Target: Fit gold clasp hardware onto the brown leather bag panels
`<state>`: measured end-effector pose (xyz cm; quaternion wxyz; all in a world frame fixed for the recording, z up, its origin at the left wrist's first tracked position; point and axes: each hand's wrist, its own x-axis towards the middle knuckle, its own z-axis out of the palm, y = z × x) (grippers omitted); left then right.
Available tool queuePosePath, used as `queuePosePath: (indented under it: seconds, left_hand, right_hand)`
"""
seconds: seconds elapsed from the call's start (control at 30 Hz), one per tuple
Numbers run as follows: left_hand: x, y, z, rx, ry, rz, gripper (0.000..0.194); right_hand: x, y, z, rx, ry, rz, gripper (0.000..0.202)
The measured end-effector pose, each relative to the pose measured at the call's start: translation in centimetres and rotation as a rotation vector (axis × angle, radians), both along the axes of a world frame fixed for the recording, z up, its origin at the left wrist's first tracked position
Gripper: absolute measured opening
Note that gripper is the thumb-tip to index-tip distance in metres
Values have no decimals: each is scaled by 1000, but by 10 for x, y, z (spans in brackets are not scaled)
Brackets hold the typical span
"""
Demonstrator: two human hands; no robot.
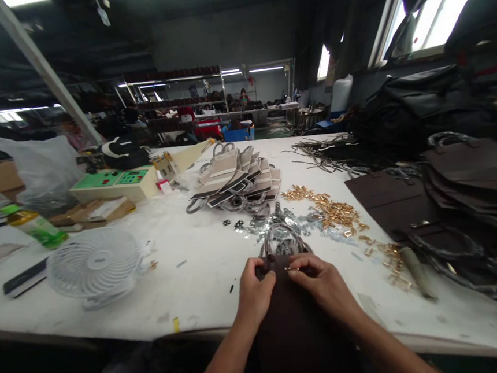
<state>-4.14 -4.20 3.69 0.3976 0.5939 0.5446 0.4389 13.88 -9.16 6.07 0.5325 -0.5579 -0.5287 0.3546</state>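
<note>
Head view, brown panel: we have the brown panel [301,315] across the desk's [196,289] near edge, lower part towards us, probably so its top edge sits within easy reach of both hands.
Wrapped handle: the wrapped handle [284,235] points to the far edge, seemingly to keep it clear of our fingers.
Left hand: our left hand [256,284] has its grip pinched at the panel's upper left corner, likely to steady it.
Right hand: our right hand [317,270] has its grip closed on a small shiny piece [287,268], apparently metal, at the panel's upper right.
Panel and grip: the panel's top lies between our two grips, its body below them.
Loose metal: silver plates [273,224] and gold fittings [340,210] lie beyond our hands, towards the desk's right edge, presumably heaped there for picking up.
</note>
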Motion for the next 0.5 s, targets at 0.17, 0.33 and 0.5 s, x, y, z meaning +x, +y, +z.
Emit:
queuePosePath:
  seconds: [0.17, 0.33, 0.5]
  left_hand:
    - [1, -9, -4, 36, -140, 44, 27]
    - [2, -13, -8, 54, -269, 85, 30]
    - [-7, -17, -5, -166, -576, 171, 57]
  right_hand:
    - [-18, 5, -23, 96, -147, -74, 19]
    - [-18, 0, -27, 155, -176, -22, 15]
    - [-21, -1, -35, 155, -256, -66, 19]
